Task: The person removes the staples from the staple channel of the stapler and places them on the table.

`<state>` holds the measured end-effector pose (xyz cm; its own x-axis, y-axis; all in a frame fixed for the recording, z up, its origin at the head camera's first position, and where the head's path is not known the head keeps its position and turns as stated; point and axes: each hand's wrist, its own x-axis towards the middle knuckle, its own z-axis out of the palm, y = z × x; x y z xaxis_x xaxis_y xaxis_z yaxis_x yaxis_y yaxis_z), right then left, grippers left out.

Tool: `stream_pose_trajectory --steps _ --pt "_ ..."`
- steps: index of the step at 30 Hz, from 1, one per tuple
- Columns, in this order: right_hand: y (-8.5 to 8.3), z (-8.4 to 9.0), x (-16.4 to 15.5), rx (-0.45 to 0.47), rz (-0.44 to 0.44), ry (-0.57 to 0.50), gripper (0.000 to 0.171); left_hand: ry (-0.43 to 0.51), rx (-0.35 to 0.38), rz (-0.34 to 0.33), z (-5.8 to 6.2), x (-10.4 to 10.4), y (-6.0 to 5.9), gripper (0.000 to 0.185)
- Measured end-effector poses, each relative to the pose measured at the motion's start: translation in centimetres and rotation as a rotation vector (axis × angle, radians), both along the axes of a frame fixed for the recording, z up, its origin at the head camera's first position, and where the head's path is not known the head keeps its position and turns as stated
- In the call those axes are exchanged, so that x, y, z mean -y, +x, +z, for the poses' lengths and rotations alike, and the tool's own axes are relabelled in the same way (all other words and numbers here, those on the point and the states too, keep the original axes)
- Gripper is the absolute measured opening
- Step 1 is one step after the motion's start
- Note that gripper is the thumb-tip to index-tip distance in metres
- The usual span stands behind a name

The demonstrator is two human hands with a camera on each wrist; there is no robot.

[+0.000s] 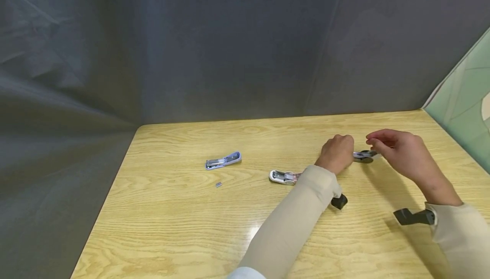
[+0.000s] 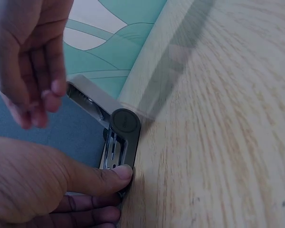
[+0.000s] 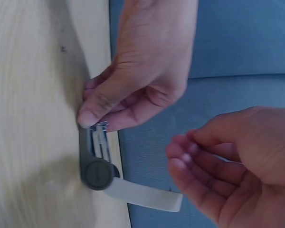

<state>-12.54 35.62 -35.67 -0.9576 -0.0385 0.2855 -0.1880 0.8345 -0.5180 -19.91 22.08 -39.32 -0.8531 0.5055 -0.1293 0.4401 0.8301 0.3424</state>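
My left hand (image 1: pixel 337 153) holds the dark base of a stapler (image 1: pixel 363 156) on the right part of the table. Its thumb (image 2: pixel 122 172) presses on the base end in the left wrist view. The stapler is swung apart at its round pivot (image 3: pixel 97 173), and the pale top arm (image 3: pixel 147 195) stands away from the base. Metal rails show inside the base. Beside the raised arm is my right hand (image 1: pixel 407 153), fingers loosely bent and apart from the stapler. Nothing is visible between its fingertips (image 3: pixel 179 164).
A blue-purple stapler (image 1: pixel 231 158) lies left of centre on the wooden table (image 1: pixel 160 211), with a small grey staple strip (image 1: pixel 218 184) in front of it. A white and pink stapler (image 1: pixel 282 177) is partly hidden by my left forearm. A dark curtain (image 1: pixel 237 49) hangs behind.
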Motion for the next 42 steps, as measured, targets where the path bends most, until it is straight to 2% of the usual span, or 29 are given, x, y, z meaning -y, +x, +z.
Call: stream_pose_trajectory --steps 5,12,30,36,42 --pt "-0.5 -0.8 0.0 0.117 0.047 0.039 0.020 0.006 -0.002 0.005 0.0 -0.1 -0.2 0.011" --pt "-0.7 -1.6 -0.1 0.190 0.061 0.051 0.021 0.001 -0.014 -0.001 0.0 -0.1 -0.1 0.013" --pt "-2.0 -2.3 0.7 0.229 0.029 0.092 0.018 -0.004 0.003 0.014 0.0 -0.3 -0.5 0.017" --pt "-2.2 -2.6 0.7 0.213 0.000 0.071 0.015 -0.009 -0.001 0.015 0.0 -0.2 -0.4 0.017" --pt "-2.3 -2.7 0.4 0.242 -0.036 -0.012 0.014 -0.008 -0.007 0.021 0.0 -0.3 -0.5 0.012"
